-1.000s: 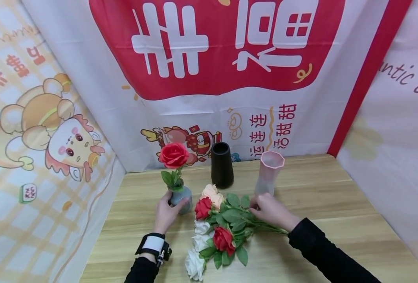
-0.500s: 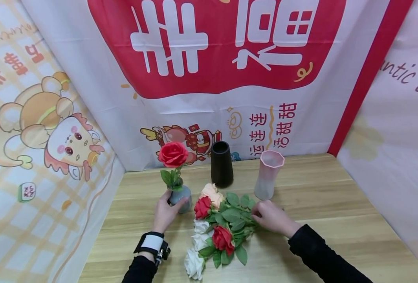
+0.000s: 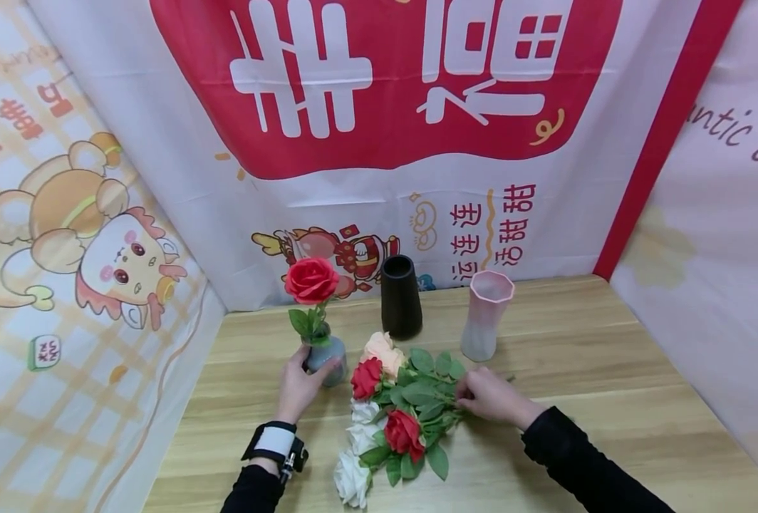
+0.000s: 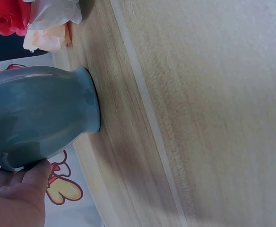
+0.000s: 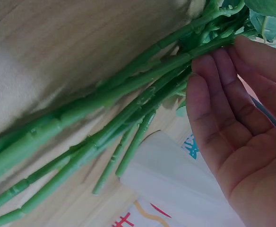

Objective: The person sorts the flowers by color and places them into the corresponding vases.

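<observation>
My left hand (image 3: 300, 388) grips a small blue-grey vase (image 3: 333, 358), which stands upright on the table with a single red rose (image 3: 311, 280) in it. In the left wrist view, fingers curl against the glossy side of that vase (image 4: 38, 109). A bunch of artificial roses, red (image 3: 403, 433), white (image 3: 352, 477) and peach (image 3: 384, 354), lies on the table between the hands. My right hand (image 3: 496, 399) is at the stems below the leaves. Up close, the thumb and fingertips of this hand (image 5: 251, 113) pinch a green stem (image 5: 142, 78); other stems lie loose alongside.
Behind the bunch stands a black vase (image 3: 402, 299). A pink-and-white frosted vase (image 3: 486, 317) is just beyond my right hand. Printed cloth hangs at the back (image 3: 328, 199) and both sides of the wooden table (image 3: 597, 370).
My right hand has shifted slightly toward me along the stems, uncovering the base of the pink-and-white vase. The left hand stays on the blue-grey vase.
</observation>
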Available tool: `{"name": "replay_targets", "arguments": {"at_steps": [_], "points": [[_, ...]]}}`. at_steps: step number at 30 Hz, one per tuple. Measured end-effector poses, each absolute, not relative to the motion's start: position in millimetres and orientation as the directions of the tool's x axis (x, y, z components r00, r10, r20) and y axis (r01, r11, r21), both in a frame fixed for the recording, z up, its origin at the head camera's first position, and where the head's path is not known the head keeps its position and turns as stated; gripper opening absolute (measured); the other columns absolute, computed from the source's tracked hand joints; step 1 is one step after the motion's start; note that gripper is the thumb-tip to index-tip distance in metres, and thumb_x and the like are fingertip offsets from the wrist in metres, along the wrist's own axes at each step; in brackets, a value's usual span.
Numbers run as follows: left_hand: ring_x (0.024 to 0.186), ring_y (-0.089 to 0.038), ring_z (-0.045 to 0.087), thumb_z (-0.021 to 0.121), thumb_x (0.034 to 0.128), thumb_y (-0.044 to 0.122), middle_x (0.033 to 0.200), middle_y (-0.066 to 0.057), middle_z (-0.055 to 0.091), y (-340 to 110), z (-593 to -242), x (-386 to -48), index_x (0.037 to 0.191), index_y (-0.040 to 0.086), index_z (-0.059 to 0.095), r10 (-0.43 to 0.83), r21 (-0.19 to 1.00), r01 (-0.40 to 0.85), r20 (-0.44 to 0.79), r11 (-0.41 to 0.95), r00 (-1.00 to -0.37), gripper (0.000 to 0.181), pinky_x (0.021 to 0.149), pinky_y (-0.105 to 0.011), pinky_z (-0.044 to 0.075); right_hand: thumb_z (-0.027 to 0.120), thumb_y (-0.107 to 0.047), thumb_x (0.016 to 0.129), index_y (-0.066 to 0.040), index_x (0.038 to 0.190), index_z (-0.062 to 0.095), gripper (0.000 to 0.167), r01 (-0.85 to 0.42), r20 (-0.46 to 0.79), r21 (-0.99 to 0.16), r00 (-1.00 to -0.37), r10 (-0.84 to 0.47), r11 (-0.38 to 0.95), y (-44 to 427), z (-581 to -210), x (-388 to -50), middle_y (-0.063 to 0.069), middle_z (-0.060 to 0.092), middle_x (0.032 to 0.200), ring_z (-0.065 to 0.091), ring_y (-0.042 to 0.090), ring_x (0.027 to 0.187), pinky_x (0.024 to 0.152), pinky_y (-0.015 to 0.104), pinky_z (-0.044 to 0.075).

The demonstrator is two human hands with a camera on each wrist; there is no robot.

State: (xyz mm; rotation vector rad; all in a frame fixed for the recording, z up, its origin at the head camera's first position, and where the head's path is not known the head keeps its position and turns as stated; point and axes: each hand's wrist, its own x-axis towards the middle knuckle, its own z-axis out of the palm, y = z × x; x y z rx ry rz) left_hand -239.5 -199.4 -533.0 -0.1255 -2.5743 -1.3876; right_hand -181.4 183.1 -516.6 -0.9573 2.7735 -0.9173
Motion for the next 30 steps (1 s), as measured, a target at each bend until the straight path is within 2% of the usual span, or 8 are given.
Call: {"name": "replay_targets", "arguments": {"at_steps": [6,12,16,20,26,30], "points": [[0.120,-0.029,0.055,0.081,0.0812,0.041,0.132,-0.013,0.059,-199,-535,-240,0.134,0.011,0.059,-0.023,0.819,0.195,0.246,0.540,-0.969,0.065,0.098,-0.048,0.045,0.079,-0.002,0.080,-0.010,0.076,0.076,0.009,-0.537,0.099,-0.562,-0.799,-0.594,0.629,182,-520,-184,-0.006,0.068,0.071,0.058,0.001,0.065,0.059,0.024,0.051],[0.121,-0.029,0.055,0.081,0.0807,0.043,0.131,-0.014,0.059,-199,-537,-240,0.133,0.009,0.059,-0.020,0.821,0.193,0.241,0.537,-0.970,0.066,0.099,-0.048,0.044,0.067,0.006,0.078,-0.007,0.077,0.076,0.016,-0.511,0.038,-0.571,-0.799,-0.601,0.643,180,-519,-187,-0.007,0.066,0.073,0.058,0.003,0.065,0.059,0.025,0.050],[0.117,-0.030,0.058,0.081,0.0794,0.044,0.127,-0.015,0.062,-199,-536,-241,0.129,0.009,0.061,-0.035,0.805,0.190,0.252,0.562,-0.967,0.064,0.096,-0.048,0.046,0.063,0.002,0.084,-0.008,0.076,0.073,0.016,-0.460,-0.004,-0.600,-0.816,-0.578,0.654,180,-518,-189,-0.012,0.058,0.066,0.052,0.002,0.058,0.056,0.024,0.047],[0.113,-0.032,0.060,0.082,0.0791,0.045,0.124,-0.017,0.063,-198,-535,-242,0.127,0.008,0.063,-0.039,0.782,0.187,0.261,0.595,-0.965,0.063,0.093,-0.049,0.048,0.067,-0.004,0.089,-0.010,0.072,0.070,0.018,-0.463,-0.005,-0.601,-0.813,-0.583,0.652,179,-518,-191,-0.014,0.049,0.059,0.044,0.001,0.052,0.052,0.023,0.042],[0.113,-0.031,0.060,0.083,0.0792,0.040,0.123,-0.017,0.064,-197,-534,-242,0.124,0.007,0.064,-0.042,0.787,0.194,0.269,0.586,-0.962,0.059,0.092,-0.049,0.048,0.074,-0.010,0.087,-0.013,0.077,0.074,0.011,-0.465,-0.031,-0.613,-0.794,-0.608,0.639,178,-518,-193,-0.010,0.062,0.068,0.053,0.001,0.059,0.057,0.024,0.048],[0.114,-0.030,0.059,0.083,0.0796,0.040,0.123,-0.016,0.064,-196,-534,-240,0.123,0.007,0.064,-0.045,0.795,0.187,0.260,0.577,-0.965,0.057,0.093,-0.047,0.048,0.075,-0.009,0.085,-0.012,0.075,0.073,0.010,-0.508,-0.051,-0.553,-0.771,-0.635,0.660,174,-516,-192,-0.011,0.062,0.068,0.054,0.001,0.060,0.058,0.024,0.049]]}}
